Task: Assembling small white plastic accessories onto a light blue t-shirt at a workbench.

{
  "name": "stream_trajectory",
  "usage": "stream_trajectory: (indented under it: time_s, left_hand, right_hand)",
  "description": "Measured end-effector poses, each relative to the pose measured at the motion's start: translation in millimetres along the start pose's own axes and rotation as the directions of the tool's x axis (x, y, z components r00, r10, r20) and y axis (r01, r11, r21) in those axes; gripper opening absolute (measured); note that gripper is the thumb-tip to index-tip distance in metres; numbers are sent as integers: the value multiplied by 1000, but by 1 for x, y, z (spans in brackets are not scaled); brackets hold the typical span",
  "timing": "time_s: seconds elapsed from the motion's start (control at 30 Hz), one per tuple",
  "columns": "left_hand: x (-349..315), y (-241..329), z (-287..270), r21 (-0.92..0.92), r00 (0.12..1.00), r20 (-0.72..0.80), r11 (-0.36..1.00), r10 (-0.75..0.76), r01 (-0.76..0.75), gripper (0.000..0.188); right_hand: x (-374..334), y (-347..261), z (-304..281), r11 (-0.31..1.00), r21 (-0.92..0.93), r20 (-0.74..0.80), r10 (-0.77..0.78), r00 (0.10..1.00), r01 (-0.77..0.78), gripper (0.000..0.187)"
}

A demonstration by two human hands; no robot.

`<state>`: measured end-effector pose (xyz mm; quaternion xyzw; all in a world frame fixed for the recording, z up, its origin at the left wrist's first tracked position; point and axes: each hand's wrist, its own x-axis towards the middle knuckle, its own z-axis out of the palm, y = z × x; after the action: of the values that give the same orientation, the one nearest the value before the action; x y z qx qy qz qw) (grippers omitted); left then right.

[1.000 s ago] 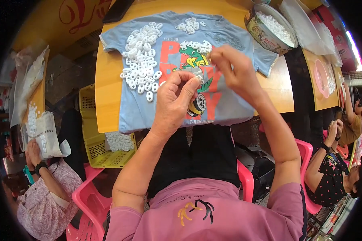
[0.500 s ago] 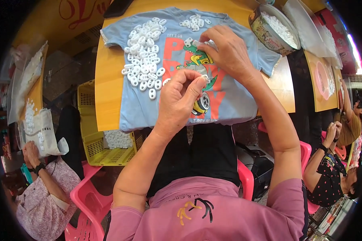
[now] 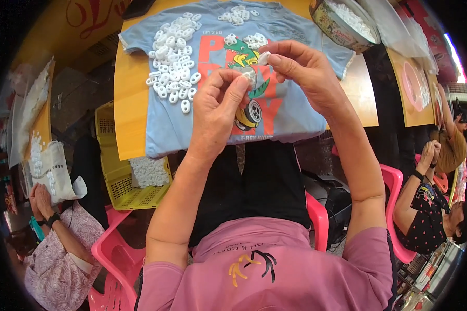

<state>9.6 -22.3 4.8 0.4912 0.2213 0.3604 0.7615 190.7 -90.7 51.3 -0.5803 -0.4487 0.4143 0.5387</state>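
Note:
My left hand (image 3: 218, 106) is closed, pinching a small clear-whitish piece (image 3: 249, 77) between thumb and fingertips. Just beyond it, my right hand (image 3: 308, 70) grips a small white plastic piece (image 3: 264, 57) between thumb and index finger. The two held pieces are close together but apart. Below them lies a blue printed T-shirt (image 3: 296, 116), spread flat on the table. A heap of white oval pieces with two holes (image 3: 174, 59) covers its left part. Near the print's top are a small cluster of white knobbly pieces (image 3: 255, 40) and another white piece (image 3: 230, 39).
More white pieces (image 3: 237, 15) lie near the shirt's collar. A round tin (image 3: 337, 28) of white pieces stands at the far right of the yellow table (image 3: 127, 109). Left of my legs is a yellow crate (image 3: 127, 194) with a white-filled bag. People sit at both sides.
My right hand has come back from the pieces on the print toward my left hand, now showing a white piece in its fingers. The whole view has shifted slightly.

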Motion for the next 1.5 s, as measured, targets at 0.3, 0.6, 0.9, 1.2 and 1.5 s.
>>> stream_trajectory:
  time_s: [0.3, 0.6, 0.9, 1.2, 1.5]
  left_hand:
    - [3, -1, -3, -37, 999, 12, 998, 44, -44, 15]
    - [3, -3, -3, -67, 998, 25, 997, 50, -49, 16]
    - [4, -4, -2, -48, 998, 26, 997, 57, -55, 14]
    - [3, -4, -1, -47, 998, 20, 997, 59, -58, 13]
    - [2, -3, 1, 17, 999, -16, 999, 44, -44, 15]
  right_hand:
    - [-22, 6, 13, 946, 292, -26, 151, 988, -137, 31]
    - [-29, 9, 19, 943, 318, -32, 117, 993, -100, 25]
    - [-31, 17, 24, 913, 403, -68, 90, 994, -55, 24]
    - [-30, 16, 35, 860, 505, -145, 166, 975, -72, 27]
    - [-31, 18, 43, 843, 537, -239, 172, 956, -18, 24]
